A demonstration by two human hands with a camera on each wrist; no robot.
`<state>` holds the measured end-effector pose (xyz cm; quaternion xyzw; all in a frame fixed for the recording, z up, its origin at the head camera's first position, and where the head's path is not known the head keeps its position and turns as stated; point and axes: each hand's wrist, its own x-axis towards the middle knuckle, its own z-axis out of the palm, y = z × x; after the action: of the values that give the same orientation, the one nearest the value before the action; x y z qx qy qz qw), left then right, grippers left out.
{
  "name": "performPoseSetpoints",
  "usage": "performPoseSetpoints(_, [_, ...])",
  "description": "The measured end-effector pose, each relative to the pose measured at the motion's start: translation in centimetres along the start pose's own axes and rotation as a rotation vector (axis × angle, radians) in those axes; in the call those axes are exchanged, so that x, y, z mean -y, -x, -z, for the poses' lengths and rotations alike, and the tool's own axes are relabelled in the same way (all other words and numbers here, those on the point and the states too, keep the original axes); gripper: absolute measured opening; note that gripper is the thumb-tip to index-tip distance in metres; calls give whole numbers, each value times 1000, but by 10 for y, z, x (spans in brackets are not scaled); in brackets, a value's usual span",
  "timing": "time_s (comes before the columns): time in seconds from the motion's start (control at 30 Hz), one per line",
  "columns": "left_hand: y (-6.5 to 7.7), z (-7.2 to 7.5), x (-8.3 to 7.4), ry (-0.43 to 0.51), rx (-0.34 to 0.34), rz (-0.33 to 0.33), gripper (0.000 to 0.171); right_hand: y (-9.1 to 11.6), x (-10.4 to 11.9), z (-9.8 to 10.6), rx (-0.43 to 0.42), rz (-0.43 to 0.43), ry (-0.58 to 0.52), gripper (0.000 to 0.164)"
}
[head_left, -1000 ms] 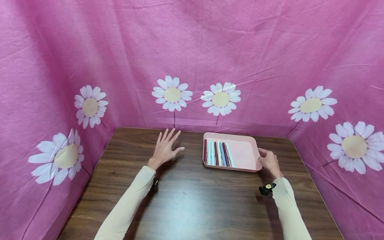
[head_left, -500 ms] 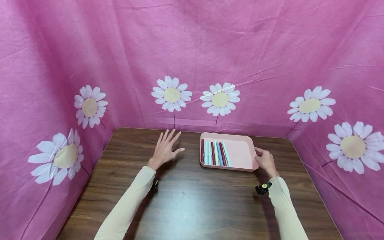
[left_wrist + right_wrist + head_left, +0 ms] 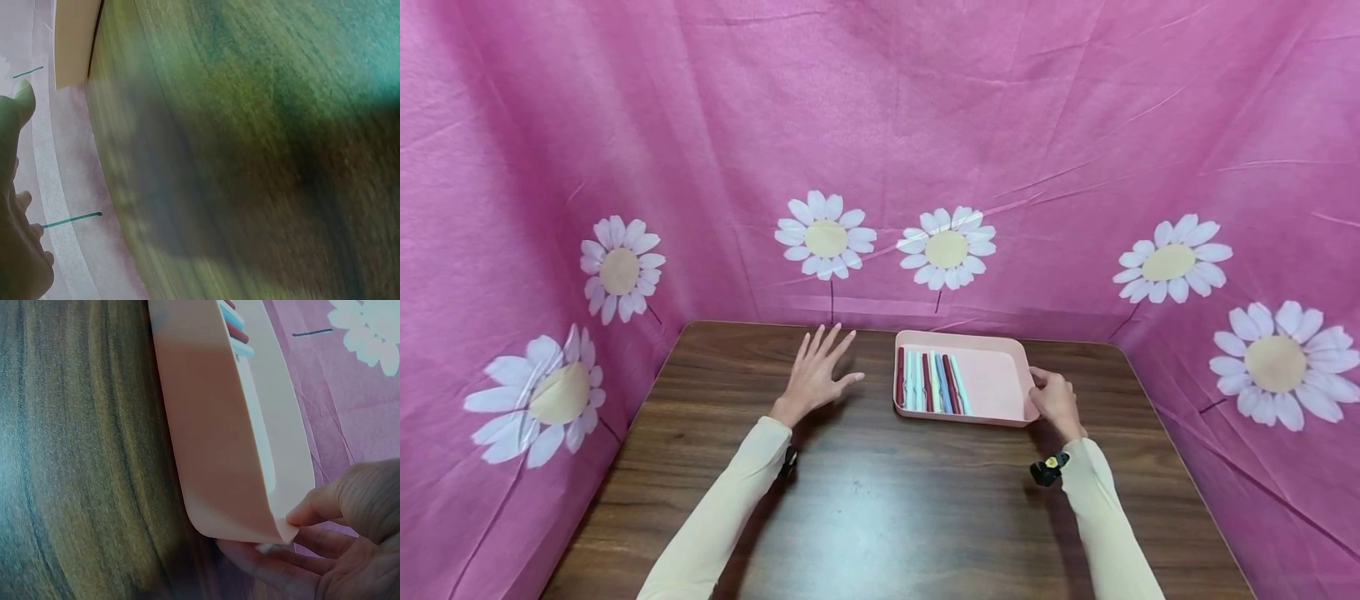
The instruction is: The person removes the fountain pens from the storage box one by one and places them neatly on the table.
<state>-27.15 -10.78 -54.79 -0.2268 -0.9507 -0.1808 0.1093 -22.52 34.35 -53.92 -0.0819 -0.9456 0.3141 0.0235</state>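
Along the bench [image 3: 850,483], the pink tray [image 3: 997,382] has been shifted slightly leftward, its right end pinched by the right hand [image 3: 1055,403]. The left hand [image 3: 814,375] is spread, apart from it. Coloured sticks [image 3: 935,382] are lined up in its left part.

The right wrist view crops the tray [image 3: 212,444].

Pale glare pools on the counter [image 3: 859,500] between its side edges; head view bright, fairly crisp; wrist views dimmer, softer, the left broadly shadowed.
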Motion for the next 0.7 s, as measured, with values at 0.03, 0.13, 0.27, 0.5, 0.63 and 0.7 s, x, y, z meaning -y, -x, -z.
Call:
performPoseSetpoints(0.03, [0, -1, 0, 1, -5, -4, 85, 0, 1, -1, -4, -4, 2, 54])
performPoseSetpoints(0.13, [0, -2, 0, 11, 3, -2, 85, 1, 3, -2, -11, -19, 6, 53])
performPoseSetpoints(0.27, [-1, -3, -2, 28, 9, 2, 85, 1, 4, -3, -12, -24, 8, 53])
performPoseSetpoints(0.5, [-3, -6, -7, 46, -20, -39, 85, 2, 7, -4, -21, -26, -2, 54])
performPoseSetpoints(0.63, [-3, -8, -8, 42, -17, -30, 85, 2, 10, -7, -27, -26, -10, 54])
performPoseSetpoints(0.7, [-4, -10, -9, 45, -30, -33, 85, 2, 11, -8, -32, -29, -18, 53])
